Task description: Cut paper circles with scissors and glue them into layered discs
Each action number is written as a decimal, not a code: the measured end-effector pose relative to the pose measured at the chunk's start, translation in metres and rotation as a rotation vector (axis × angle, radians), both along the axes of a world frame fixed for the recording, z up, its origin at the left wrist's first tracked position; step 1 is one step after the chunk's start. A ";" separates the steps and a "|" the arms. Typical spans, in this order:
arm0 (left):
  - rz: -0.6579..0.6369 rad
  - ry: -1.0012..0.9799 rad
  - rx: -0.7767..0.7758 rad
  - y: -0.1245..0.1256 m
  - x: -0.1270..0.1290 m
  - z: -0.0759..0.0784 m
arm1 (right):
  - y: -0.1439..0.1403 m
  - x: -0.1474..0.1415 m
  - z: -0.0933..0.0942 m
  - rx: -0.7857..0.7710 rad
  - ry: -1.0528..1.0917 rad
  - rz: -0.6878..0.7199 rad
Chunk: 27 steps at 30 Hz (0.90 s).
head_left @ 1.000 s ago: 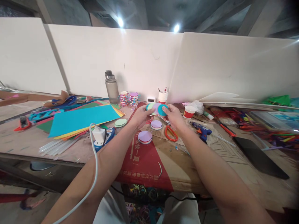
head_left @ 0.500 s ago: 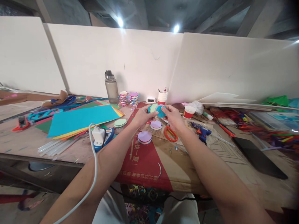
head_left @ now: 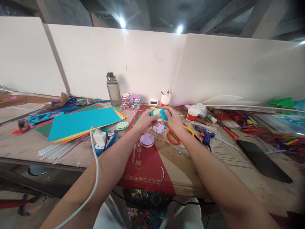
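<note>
Above the middle of the table, my left hand (head_left: pixel 147 120) is closed on the left side of some overlapping paper discs (head_left: pixel 156 112), pale green and blue. My right hand (head_left: pixel 172 116) grips their right side, its fingers partly hiding the blue paper. Just below my hands lies a small stack of lilac discs (head_left: pixel 159 128). A second lilac stack (head_left: pixel 147 140) sits nearer on the red cardboard. Left of my left hand rests a pale green stack of discs (head_left: pixel 122 125). Orange-handled scissors (head_left: pixel 173 136) lie under my right wrist.
Coloured paper sheets (head_left: pixel 82 122) and a plugged-in white charger (head_left: pixel 100 138) occupy the left. A bottle (head_left: pixel 113 90), decorated cups (head_left: pixel 126 101) and a small clock (head_left: pixel 153 102) stand at the back. To the right are a paper cup (head_left: pixel 192 114), a blue glue gun (head_left: pixel 206 135) and a black phone-like slab (head_left: pixel 264 160).
The blue disc on the right has turned and is more covered by my right fingers. My right hand has shifted slightly left, and yellow scissor handles now show beside my right forearm.
</note>
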<state>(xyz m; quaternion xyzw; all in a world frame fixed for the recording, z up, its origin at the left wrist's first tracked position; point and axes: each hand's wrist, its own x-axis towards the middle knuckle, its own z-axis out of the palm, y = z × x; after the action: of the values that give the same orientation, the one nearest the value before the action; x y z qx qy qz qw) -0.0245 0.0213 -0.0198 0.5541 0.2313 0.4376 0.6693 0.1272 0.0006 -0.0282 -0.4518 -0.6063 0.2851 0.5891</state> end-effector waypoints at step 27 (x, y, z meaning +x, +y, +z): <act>0.041 -0.060 -0.037 -0.001 0.002 0.001 | -0.013 -0.005 0.008 -0.333 0.259 0.502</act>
<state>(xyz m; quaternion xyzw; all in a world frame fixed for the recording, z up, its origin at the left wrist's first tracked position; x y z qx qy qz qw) -0.0227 0.0199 -0.0185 0.5233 0.2307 0.4633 0.6769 0.1225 -0.0125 -0.0206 -0.3381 -0.5637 0.5719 0.4907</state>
